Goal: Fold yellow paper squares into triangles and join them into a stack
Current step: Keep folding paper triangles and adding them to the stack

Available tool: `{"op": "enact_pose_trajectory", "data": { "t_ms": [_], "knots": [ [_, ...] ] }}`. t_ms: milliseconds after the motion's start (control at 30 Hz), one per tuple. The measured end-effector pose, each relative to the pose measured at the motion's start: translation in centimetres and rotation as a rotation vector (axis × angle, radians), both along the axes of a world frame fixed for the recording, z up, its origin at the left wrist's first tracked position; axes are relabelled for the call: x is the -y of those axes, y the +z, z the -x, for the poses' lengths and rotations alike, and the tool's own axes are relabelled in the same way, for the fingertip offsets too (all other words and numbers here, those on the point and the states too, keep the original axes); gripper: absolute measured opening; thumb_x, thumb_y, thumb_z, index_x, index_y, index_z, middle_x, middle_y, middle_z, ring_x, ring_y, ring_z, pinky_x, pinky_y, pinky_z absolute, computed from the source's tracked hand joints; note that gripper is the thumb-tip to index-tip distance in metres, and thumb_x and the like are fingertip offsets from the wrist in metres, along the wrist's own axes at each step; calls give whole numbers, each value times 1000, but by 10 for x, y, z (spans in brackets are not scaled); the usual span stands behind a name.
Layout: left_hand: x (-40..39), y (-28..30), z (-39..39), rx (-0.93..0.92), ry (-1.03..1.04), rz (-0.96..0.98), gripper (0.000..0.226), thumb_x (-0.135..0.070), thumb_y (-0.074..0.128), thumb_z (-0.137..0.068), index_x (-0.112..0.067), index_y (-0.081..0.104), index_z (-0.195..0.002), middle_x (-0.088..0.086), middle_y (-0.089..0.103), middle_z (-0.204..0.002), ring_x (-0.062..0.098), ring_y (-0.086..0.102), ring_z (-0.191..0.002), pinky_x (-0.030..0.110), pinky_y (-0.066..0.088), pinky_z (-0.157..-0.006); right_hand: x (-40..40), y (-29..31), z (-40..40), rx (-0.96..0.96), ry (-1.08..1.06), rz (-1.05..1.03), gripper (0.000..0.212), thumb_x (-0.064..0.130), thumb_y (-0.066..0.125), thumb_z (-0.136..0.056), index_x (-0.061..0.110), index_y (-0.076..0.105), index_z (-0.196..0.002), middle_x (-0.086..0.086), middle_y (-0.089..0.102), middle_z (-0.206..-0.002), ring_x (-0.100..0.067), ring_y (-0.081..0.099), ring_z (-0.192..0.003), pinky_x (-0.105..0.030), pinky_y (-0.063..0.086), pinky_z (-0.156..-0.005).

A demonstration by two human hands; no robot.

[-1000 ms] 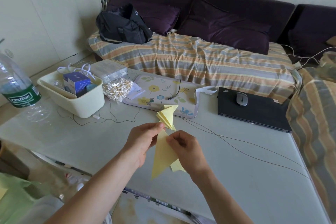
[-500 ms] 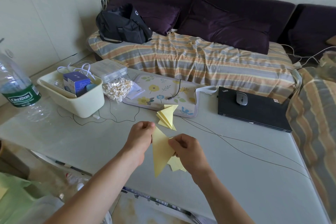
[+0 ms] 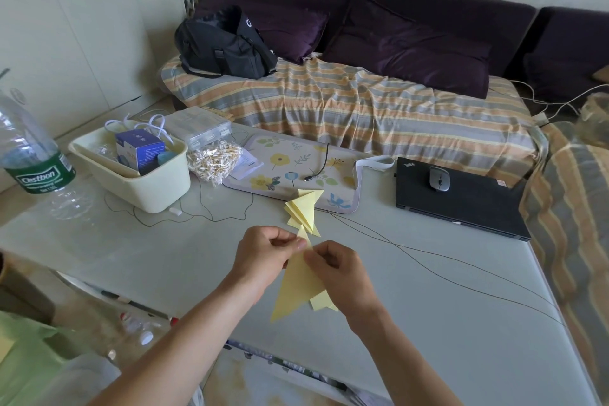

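Above the table's near middle I hold a folded yellow paper triangle (image 3: 293, 290), its long point hanging down to the left. My left hand (image 3: 263, 257) pinches the upper tip with thumb and fingers. My right hand (image 3: 339, 270) pinches the same top edge from the right. A smaller yellow piece (image 3: 321, 303) peeks out below my right hand. Further back, a stack of joined yellow triangles (image 3: 304, 211) lies on the table beside the floral mat, apart from both hands.
A cream bin (image 3: 138, 181) with a blue box, a bag of cotton swabs (image 3: 214, 160), a floral mat (image 3: 296, 171) and a water bottle (image 3: 29, 158) sit at the left. A black laptop (image 3: 461, 201) with a mouse lies right. Thin wires (image 3: 428, 257) cross the table.
Both hands have shifted their pinch up to the triangle's top tip, and the paper has tilted so its long point hangs lower left. The stack on the table has not moved.
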State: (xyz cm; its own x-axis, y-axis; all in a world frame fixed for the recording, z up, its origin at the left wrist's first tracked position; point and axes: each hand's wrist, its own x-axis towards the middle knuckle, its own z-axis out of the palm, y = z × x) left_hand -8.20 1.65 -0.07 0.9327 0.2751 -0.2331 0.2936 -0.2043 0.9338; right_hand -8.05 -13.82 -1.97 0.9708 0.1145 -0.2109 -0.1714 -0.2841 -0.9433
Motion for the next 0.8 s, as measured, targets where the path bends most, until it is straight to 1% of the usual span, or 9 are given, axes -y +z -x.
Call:
{"op": "enact_pose_trajectory", "data": {
  "t_ms": [100, 200, 300, 433, 500, 567, 600, 700, 800],
  "knots": [
    [2, 2, 2, -15, -31, 38, 4, -20, 79, -89, -16, 80, -89, 0, 79, -80, 18, 76, -78, 23, 60, -70, 1, 1, -2, 25, -48, 32, 18, 32, 67, -95, 19, 68, -82, 6, 69, -76, -6, 57, -63, -15, 42, -54],
    [2, -1, 1, -49, -52, 28, 7, -20, 77, -90, -15, 81, -92, 0, 80, -81, 21, 77, -81, 33, 63, -80, 3, 1, -4, 14, -77, 21, 19, 30, 67, -95, 15, 67, -84, 3, 67, -77, -8, 56, -64, -13, 39, -52],
    [1, -2, 0, -20, -71, -109, 5, -25, 79, -88, -20, 81, -86, -4, 78, -79, 16, 75, -78, 35, 63, -81, 2, 2, -2, -17, -51, -23, 18, 31, 67, -94, 15, 69, -87, 8, 66, -75, -4, 56, -64, -15, 42, -57],
    [3, 0, 2, -21, -137, -265, 10, -32, 80, -86, -23, 80, -85, -5, 76, -82, 13, 71, -80, 27, 56, -71, 2, 2, -2, -16, -55, -68, 16, 32, 69, -92, 19, 72, -83, 11, 66, -70, -5, 57, -66, -24, 47, -67],
    [3, -2, 2, -58, -198, -281, 1, -24, 79, -87, -24, 80, -88, -5, 77, -85, 14, 72, -82, 31, 59, -79, 2, 1, -4, -1, -80, -55, 16, 28, 69, -92, 17, 70, -82, 5, 67, -73, -10, 57, -68, -25, 47, -66],
    [2, -5, 1, -102, -245, -293, 4, -20, 76, -89, -22, 79, -91, -4, 76, -89, 16, 71, -87, 34, 59, -84, 3, -1, -5, 12, -103, -33, 15, 26, 68, -93, 16, 69, -82, -2, 69, -78, -12, 56, -69, -25, 45, -64],
    [1, -5, 1, -126, -263, -316, 5, -23, 75, -91, -20, 78, -92, -2, 75, -90, 17, 70, -88, 33, 58, -82, 3, -2, -5, 23, -119, -30, 15, 26, 67, -93, 16, 68, -82, -5, 70, -82, -13, 56, -70, -26, 45, -64],
    [1, -6, 3, -158, -280, -410, 17, -34, 70, -94, -18, 75, -92, -1, 71, -93, 17, 64, -87, 26, 45, -64, 6, -2, -8, 37, -155, -45, 13, 25, 67, -93, 17, 69, -83, -5, 71, -83, -14, 56, -70, -28, 45, -66],
    [0, -3, 4, -115, -278, -479, 15, -33, 70, -94, -19, 75, -92, -4, 66, -86, 13, 59, -78, 22, 39, -54, 6, -4, -10, 20, -151, -45, 9, 23, 67, -92, 18, 69, -84, -4, 71, -85, -18, 61, -75, -34, 51, -70]
  ]
}}
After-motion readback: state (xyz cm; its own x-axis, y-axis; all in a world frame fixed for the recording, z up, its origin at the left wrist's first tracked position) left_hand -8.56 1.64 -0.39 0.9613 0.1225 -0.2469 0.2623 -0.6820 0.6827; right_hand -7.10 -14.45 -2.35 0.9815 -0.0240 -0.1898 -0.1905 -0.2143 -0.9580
